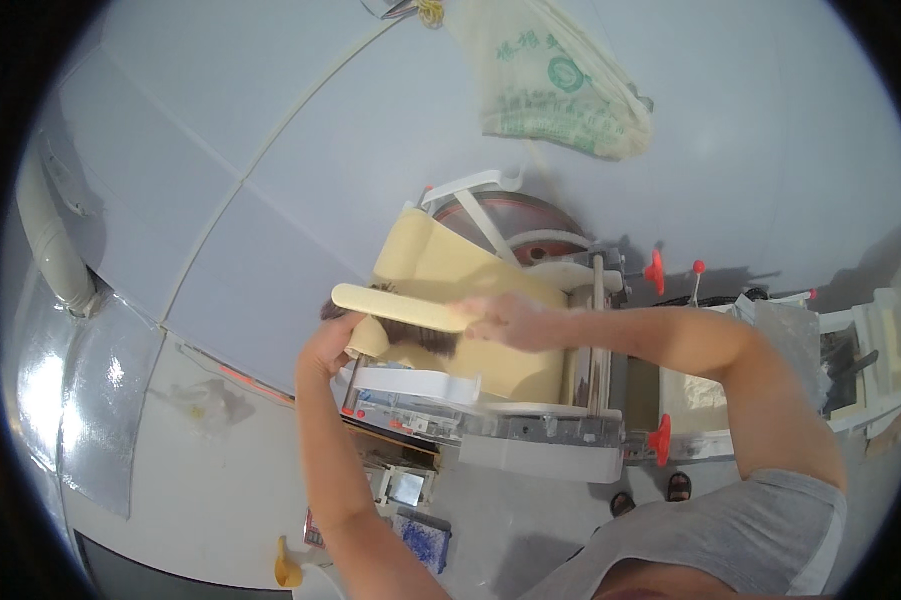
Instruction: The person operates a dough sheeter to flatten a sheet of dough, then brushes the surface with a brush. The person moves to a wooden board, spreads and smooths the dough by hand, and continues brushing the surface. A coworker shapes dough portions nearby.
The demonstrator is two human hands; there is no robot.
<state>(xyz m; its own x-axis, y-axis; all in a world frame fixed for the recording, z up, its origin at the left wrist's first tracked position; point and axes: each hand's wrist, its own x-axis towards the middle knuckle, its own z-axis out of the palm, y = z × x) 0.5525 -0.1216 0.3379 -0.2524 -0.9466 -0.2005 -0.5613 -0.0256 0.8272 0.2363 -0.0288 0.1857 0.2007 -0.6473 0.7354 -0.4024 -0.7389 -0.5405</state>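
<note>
My right hand is closed around the near end of a long pale brush with dark bristles, held across a wide sheet of yellow dough. The dough sheet lies over the roller end of a dough-sheeting machine. My left hand is at the sheet's left edge, beside a rolled end of dough on a metal rod. Its fingers are partly hidden behind the brush and dough, so its hold cannot be told.
Red hand knobs stick out from the machine's right side. A white arm and a large wheel flank the dough. A printed plastic sack hangs on the wall. A blue-speckled box and a yellow scoop are lower left.
</note>
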